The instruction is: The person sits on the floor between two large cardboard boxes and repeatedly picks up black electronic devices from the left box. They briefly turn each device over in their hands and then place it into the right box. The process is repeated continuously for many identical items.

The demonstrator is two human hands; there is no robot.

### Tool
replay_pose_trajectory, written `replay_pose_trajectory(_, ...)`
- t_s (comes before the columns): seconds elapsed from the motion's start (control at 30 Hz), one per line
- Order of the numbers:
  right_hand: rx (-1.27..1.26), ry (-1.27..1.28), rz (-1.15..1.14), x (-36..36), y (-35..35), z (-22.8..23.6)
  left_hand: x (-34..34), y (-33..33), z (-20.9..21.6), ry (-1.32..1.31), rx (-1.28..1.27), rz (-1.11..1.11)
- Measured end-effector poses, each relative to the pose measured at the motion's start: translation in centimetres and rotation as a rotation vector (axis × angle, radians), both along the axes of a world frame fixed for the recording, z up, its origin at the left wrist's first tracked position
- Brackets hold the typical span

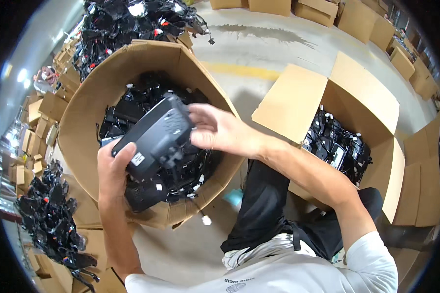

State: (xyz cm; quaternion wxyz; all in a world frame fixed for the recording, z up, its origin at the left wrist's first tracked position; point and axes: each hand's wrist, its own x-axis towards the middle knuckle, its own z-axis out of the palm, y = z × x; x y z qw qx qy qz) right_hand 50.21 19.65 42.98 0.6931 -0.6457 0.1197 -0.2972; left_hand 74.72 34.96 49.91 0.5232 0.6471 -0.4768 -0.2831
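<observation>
Though aslant, black device [156, 134] in left hand [113, 166]

Head cam here's the left unit of a side-by-side fisheye pair, worn on the person's head. Pitched steeply down and forward, upright, unmirrored. Close in: left hand [116, 163] and right hand [220, 128] are near range, white shirt [298, 273] along the bottom edge. Sees down into the large carton [78, 115] left of centre and the smaller carton [288, 105] at right. Very wide: floor [259, 49] stretches up top, straight edges bow, corners black.
</observation>
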Motion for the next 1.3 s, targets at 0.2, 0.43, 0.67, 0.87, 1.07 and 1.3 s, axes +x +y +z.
replay_pose_trajectory(0.2,0.081,-0.073,-0.249,-0.5,-0.3,4.1,1.4,-1.1,-1.5,0.048,-0.041,-0.274)
replay_pose_trajectory(0.43,0.274,-0.408,-0.734,-16.3,-3.9,4.2,9.0,3.5,-18.7,-0.913,0.358,0.051)
replay_pose_trajectory(0.67,0.36,-0.448,-0.972,-22.1,-1.2,3.2,0.6,-0.9,-29.4,-1.393,0.379,-0.39)
replay_pose_trajectory(0.87,0.201,-0.118,-0.694,-20.9,1.3,2.8,2.6,-2.3,-29.5,-0.605,0.318,-0.19)
replay_pose_trajectory(1.07,-0.08,-0.108,-0.352,-18.5,2.1,3.1,-9.2,-4.3,-7.3,-0.138,0.11,-0.328)
replay_pose_trajectory(1.3,-0.104,-0.132,-0.428,-17.7,1.4,2.8,-19.6,-4.5,-3.1,0.426,0.04,-0.431)
